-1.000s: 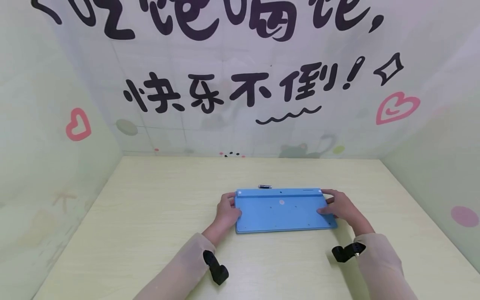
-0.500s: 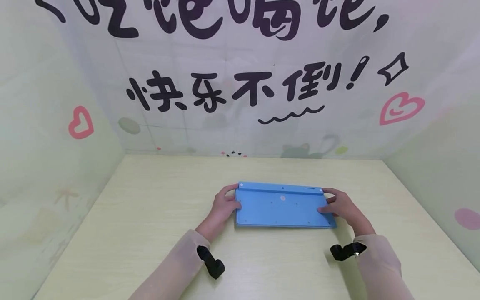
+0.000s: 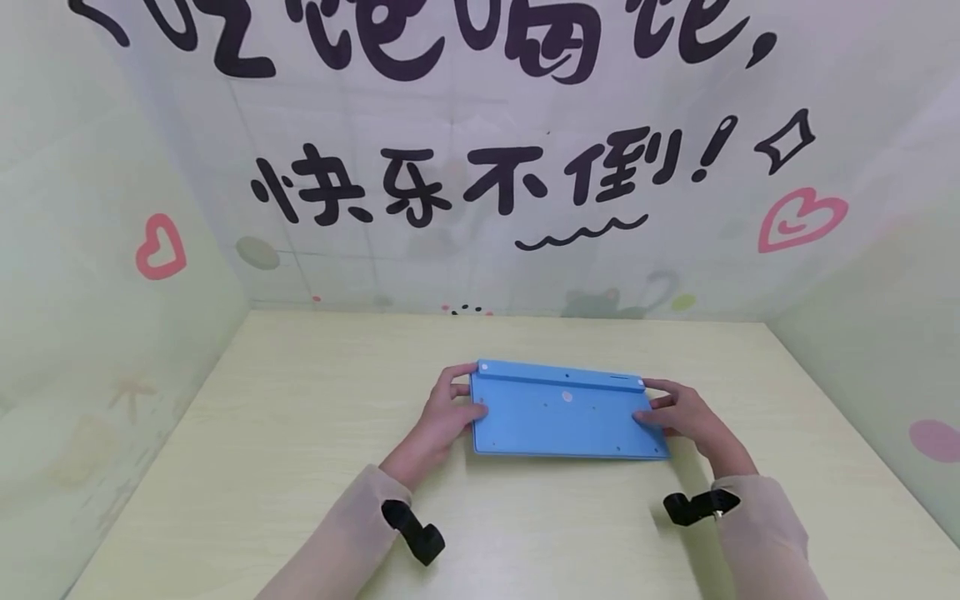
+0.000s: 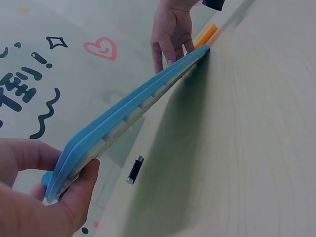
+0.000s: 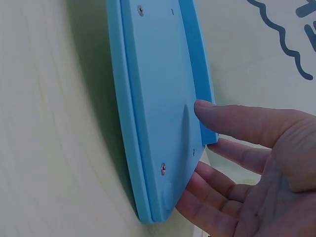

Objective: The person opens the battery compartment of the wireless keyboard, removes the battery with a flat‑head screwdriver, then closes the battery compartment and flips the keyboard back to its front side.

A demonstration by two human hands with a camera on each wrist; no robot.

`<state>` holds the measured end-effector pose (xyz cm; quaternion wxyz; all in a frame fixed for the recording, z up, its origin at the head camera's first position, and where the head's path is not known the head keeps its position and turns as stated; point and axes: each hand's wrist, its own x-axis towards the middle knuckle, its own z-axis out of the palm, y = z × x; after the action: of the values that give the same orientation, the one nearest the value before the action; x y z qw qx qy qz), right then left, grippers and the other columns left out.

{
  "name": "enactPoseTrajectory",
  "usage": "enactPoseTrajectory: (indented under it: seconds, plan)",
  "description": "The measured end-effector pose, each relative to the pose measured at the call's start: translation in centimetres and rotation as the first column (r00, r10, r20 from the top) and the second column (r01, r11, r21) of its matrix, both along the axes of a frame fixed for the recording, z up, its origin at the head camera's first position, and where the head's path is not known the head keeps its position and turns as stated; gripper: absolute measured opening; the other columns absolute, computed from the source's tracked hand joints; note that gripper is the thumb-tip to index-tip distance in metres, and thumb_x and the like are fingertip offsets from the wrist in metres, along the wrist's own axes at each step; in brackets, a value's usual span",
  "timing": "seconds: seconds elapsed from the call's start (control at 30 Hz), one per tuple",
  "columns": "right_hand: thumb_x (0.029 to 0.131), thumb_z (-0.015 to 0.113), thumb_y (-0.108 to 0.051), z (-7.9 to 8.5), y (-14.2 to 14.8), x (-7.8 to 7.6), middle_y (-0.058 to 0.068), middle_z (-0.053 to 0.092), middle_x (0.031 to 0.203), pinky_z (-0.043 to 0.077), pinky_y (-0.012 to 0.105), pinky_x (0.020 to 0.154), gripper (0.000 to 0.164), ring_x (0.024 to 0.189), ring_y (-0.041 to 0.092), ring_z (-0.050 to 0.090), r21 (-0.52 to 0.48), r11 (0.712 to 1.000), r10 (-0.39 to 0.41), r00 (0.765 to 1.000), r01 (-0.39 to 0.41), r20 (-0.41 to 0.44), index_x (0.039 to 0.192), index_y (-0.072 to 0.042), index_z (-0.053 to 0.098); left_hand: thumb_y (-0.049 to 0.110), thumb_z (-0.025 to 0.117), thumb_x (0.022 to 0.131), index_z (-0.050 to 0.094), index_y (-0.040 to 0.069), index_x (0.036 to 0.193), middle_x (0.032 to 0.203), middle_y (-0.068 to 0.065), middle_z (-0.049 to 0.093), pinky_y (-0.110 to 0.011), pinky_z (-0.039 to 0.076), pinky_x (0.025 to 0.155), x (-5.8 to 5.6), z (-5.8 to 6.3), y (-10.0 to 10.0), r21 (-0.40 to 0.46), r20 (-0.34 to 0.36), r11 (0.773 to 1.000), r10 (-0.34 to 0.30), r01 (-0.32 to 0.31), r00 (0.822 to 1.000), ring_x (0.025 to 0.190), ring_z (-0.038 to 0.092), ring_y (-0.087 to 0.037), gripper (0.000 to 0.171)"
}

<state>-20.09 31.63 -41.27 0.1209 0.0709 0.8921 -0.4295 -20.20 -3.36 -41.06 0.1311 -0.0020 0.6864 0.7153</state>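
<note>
A light-blue keyboard is held with its screwed back facing me, raised and tilted over the table. In the left wrist view, pale keys show along its other side. My left hand pinches the left end, thumb on one face and fingers on the other. At the right end my right hand grips the keyboard, its thumb lying on the back in the right wrist view. A small dark cylindrical battery lies on the table beyond the keyboard; the head view hides it.
An orange object sits past the keyboard near my right hand, partly hidden. The pale wooden table meets a printed cloth wall at the back. Black wrist cameras are strapped on both sleeves.
The keyboard's left end has risen with my left hand, so its top edge slopes down to the right. The battery, earlier visible behind that edge, is now covered in the head view.
</note>
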Motion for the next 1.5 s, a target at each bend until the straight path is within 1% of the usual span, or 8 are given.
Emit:
enactPoseTrajectory:
  seconds: [0.13,0.33,0.53,0.7,0.93,1.23,1.37,1.5]
  plan:
    - [0.081,0.071,-0.025,-0.1,0.1,0.1,0.028,0.047,0.115,0.050,0.042,0.078,0.078,0.095,0.030,0.054,-0.034,0.999,0.014,1.000,-0.014,-0.004,0.140,0.003,0.029,-0.011,0.056,0.080,0.031,0.016,0.138,0.119,-0.023,0.043,-0.043,0.049,0.081,0.5,0.7,-0.2,0.033,-0.012,0.998,-0.047,0.047,0.999,0.098,0.054,-0.033,0.068]
    - [0.082,0.069,-0.023,-0.1,0.0,0.3,0.025,0.048,0.114,0.050,0.042,0.078,0.075,0.095,0.028,0.054,-0.057,0.998,0.021,1.000,-0.022,-0.004,0.140,0.002,0.030,-0.009,0.055,0.081,0.024,0.021,0.143,0.127,-0.027,0.044,-0.045,0.048,0.081,1.1,1.7,-0.5,0.059,-0.049,0.988,-0.140,0.142,0.989,0.107,0.052,-0.038,0.076]
    - [0.082,0.069,-0.023,0.0,-0.4,0.4,0.024,0.049,0.113,0.050,0.043,0.079,0.073,0.095,0.028,0.055,-0.078,0.996,0.049,0.999,-0.050,-0.008,0.139,0.003,0.031,-0.005,0.054,0.081,0.023,0.025,0.143,0.126,-0.029,0.046,-0.046,0.048,0.081,1.6,2.8,-0.6,0.070,-0.086,0.979,-0.184,0.190,0.979,0.107,0.053,-0.037,0.076]
    - [0.083,0.069,-0.023,0.0,-0.8,0.3,0.024,0.050,0.111,0.050,0.043,0.078,0.071,0.095,0.029,0.056,-0.081,0.995,0.063,0.998,-0.064,-0.022,0.138,0.005,0.033,-0.002,0.054,0.080,0.021,0.025,0.141,0.128,-0.030,0.043,-0.047,0.048,0.080,2.1,3.7,-0.4,0.109,-0.101,0.969,-0.210,0.221,0.972,0.106,0.053,-0.039,0.075]
    - [0.083,0.068,-0.023,-0.1,-0.9,0.4,0.023,0.052,0.111,0.051,0.041,0.076,0.071,0.094,0.028,0.057,-0.108,0.991,0.080,0.996,-0.083,-0.033,0.137,0.005,0.033,-0.003,0.055,0.078,0.024,0.024,0.139,0.128,-0.028,0.043,-0.047,0.048,0.080,2.6,5.3,-0.3,0.156,-0.106,0.961,-0.215,0.230,0.971,0.108,0.050,-0.040,0.073]
    - [0.086,0.065,-0.022,0.3,-0.9,0.9,0.028,0.050,0.118,0.051,0.041,0.076,0.066,0.102,0.034,0.055,-0.162,0.973,0.155,0.985,-0.165,-0.072,0.137,0.006,0.033,-0.004,0.056,0.077,0.028,0.023,0.138,0.127,-0.027,0.044,-0.047,0.049,0.078,2.9,7.0,-0.1,0.168,-0.110,0.962,-0.199,0.216,0.974,0.108,0.051,-0.039,0.072]
    - [0.086,0.064,-0.020,1.0,-1.4,1.5,0.029,0.048,0.121,0.051,0.041,0.077,0.062,0.105,0.035,0.054,-0.195,0.961,0.176,0.979,-0.194,-0.106,0.136,0.005,0.037,-0.005,0.057,0.078,0.030,0.023,0.137,0.127,-0.026,0.044,-0.047,0.050,0.077,3.0,7.8,-0.1,0.165,-0.099,0.966,-0.183,0.198,0.978,0.108,0.051,-0.040,0.071]
    - [0.087,0.063,-0.019,2.1,-2.3,2.4,0.027,0.050,0.120,0.051,0.040,0.077,0.058,0.105,0.035,0.054,-0.202,0.946,0.229,0.963,-0.255,-0.142,0.135,0.003,0.039,-0.006,0.056,0.077,0.031,0.025,0.136,0.126,-0.025,0.044,-0.047,0.050,0.075,3.0,8.4,-0.3,0.164,-0.090,0.969,-0.170,0.183,0.981,0.107,0.051,-0.040,0.071]
